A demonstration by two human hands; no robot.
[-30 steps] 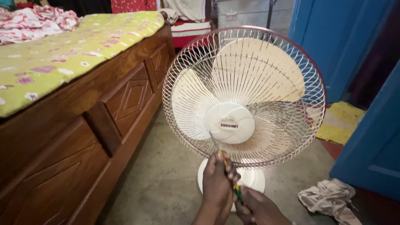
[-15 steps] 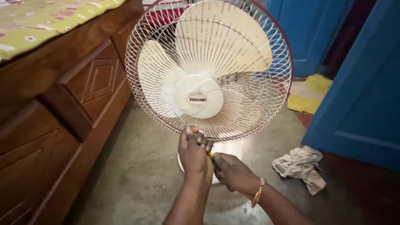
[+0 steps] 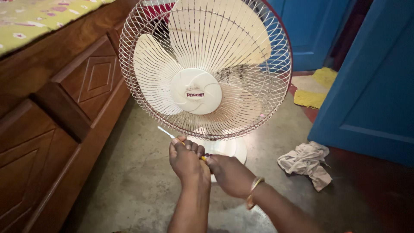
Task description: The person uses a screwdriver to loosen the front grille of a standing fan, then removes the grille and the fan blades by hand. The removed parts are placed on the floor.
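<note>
A white table fan (image 3: 196, 90) with cream blades and a round wire guard (image 3: 276, 86) stands on the concrete floor in front of me. My left hand (image 3: 185, 159) is closed around a screwdriver (image 3: 166, 133), whose metal shaft points up-left just below the guard's bottom rim. My right hand (image 3: 230, 172) wears a bracelet and grips the rear end of the screwdriver's handle, touching my left hand. Both hands hover over the fan's round white base (image 3: 230, 149).
A wooden bed frame (image 3: 64, 112) with a floral green sheet runs along the left. A blue door (image 3: 371, 95) stands at the right. A crumpled cloth (image 3: 306, 162) lies on the floor beside the fan, and a yellow mat (image 3: 315, 88) lies behind it.
The screwdriver tip has come out of the guard and now points left below the rim. Both hands dropped slightly toward the base. My view moved closer and lower.
</note>
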